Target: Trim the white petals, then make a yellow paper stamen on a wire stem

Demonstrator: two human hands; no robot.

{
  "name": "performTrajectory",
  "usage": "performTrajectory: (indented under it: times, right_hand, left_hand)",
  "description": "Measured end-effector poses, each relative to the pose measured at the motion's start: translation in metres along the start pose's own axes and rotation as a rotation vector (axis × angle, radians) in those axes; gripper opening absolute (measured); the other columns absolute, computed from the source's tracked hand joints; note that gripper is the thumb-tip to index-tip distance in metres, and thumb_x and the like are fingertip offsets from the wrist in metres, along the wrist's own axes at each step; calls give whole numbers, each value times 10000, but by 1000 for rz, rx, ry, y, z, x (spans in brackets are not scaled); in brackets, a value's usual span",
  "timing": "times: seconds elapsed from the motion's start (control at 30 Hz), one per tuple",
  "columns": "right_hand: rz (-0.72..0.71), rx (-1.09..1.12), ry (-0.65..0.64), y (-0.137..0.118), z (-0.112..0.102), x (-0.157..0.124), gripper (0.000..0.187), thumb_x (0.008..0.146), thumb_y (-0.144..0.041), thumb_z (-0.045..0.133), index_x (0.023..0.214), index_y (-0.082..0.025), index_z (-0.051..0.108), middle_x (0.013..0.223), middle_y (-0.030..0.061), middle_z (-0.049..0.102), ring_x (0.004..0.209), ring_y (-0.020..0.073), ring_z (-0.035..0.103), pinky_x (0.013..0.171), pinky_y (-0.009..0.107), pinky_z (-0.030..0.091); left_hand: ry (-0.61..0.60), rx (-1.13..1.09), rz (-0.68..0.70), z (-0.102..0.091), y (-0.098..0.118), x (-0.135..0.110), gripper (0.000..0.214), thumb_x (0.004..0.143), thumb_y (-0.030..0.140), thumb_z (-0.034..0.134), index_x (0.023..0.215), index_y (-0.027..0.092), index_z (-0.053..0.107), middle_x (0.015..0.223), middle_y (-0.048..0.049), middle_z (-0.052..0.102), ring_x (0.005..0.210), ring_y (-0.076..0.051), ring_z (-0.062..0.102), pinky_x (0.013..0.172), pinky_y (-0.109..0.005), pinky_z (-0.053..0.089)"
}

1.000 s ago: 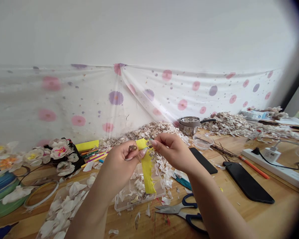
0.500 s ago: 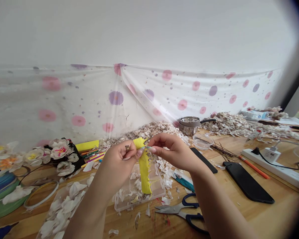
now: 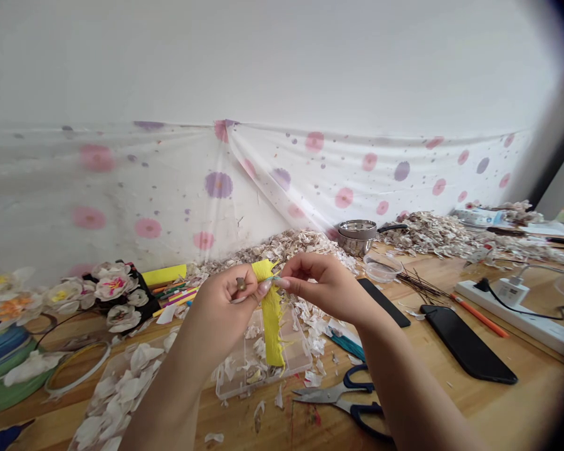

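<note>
My left hand [image 3: 223,307] pinches the top of a yellow crepe paper strip [image 3: 271,316], which hangs down over a clear plastic box [image 3: 251,373]. A small brown piece shows between its thumb and fingers. My right hand [image 3: 322,283] is closed in a pinch at the same top end of the strip, fingertips meeting those of the left hand. Both hands are held above the wooden table [image 3: 455,401].
Blue-handled scissors [image 3: 345,401] lie below my right forearm. Two black phones [image 3: 467,344] and a white power strip [image 3: 521,313] lie to the right. A steel bowl [image 3: 357,235] stands among paper scraps at the back. Paper flowers [image 3: 108,288], coloured pens and white petals are at the left.
The yellow strip has twisted narrower and its hanging end has risen slightly. My right hand's fingertips have closed in toward the left hand at the strip's top.
</note>
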State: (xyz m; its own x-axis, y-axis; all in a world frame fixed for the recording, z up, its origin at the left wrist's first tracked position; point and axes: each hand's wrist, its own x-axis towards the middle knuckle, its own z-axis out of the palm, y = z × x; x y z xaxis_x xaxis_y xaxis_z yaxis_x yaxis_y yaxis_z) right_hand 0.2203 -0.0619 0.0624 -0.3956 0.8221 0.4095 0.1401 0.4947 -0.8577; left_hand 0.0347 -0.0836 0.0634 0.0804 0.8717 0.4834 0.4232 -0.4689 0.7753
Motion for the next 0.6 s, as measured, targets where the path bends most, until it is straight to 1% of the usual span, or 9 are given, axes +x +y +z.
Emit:
performTrajectory:
  times: [0.13,0.3,0.43,0.6]
  right_hand:
    - [-4,-16,-1,-1,0,0,248,799,-395,725,777,-169,624,662,-15,556,620,108,489,557,247,391]
    - [-9,-55,-14,-1,-1,-1,247,790,-396,733,796,-174,626,669,-16,556,630,117,495,567,249,400]
    - [7,-75,-31,1,-2,-1,246,783,-392,743,821,-176,631,681,-16,563,641,123,503,573,248,401]
    - [-4,-115,-26,2,-3,-1,239,796,-384,739,774,-180,615,679,-15,571,636,121,496,582,251,396]
  left_hand:
    - [-27,27,14,-2,0,2,369,751,316,564,568,239,253,539,72,251,497,-106,275,454,-212,246]
    - [2,26,9,0,2,0,359,743,344,539,562,246,245,541,75,238,497,-103,257,455,-211,227]
    - [-4,37,5,1,1,0,354,741,322,537,569,244,237,553,76,242,511,-101,265,473,-207,231]
    - [-19,64,8,2,4,1,333,721,311,519,558,245,236,543,80,226,503,-100,223,466,-215,201]
